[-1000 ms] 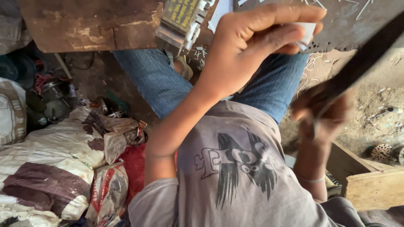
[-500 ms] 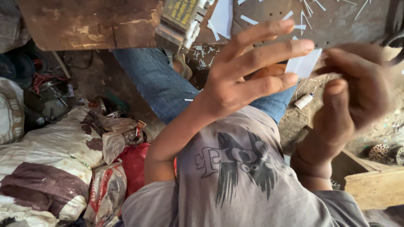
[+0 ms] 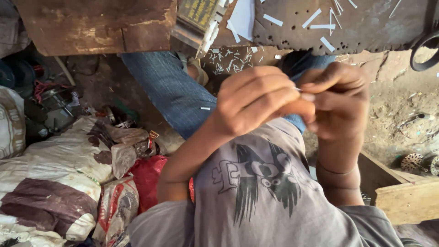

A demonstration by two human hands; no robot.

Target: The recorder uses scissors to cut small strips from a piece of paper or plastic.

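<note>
My left hand (image 3: 256,103) and my right hand (image 3: 338,98) meet in front of my chest, above my jeans-clad knee (image 3: 169,91). Their fingertips are pressed together around a thin white strip (image 3: 297,88), of which only a sliver shows between them. The left fingers are curled, and the right thumb and forefinger pinch towards them. Most of the strip is hidden by the fingers. My grey printed shirt (image 3: 260,183) fills the bottom of the view.
A dark pitted wooden board (image 3: 366,32) strewn with several white strips lies ahead, with a black scissor loop (image 3: 423,50) at its right end. Stuffed sacks (image 3: 50,174) and a red bag (image 3: 148,176) lie left. A wooden box edge (image 3: 402,199) is right.
My left hand has curled from spread fingers into a fist and dropped lower. My right hand, which held a long dark tool a second ago, has closed in against the left fingertips.
</note>
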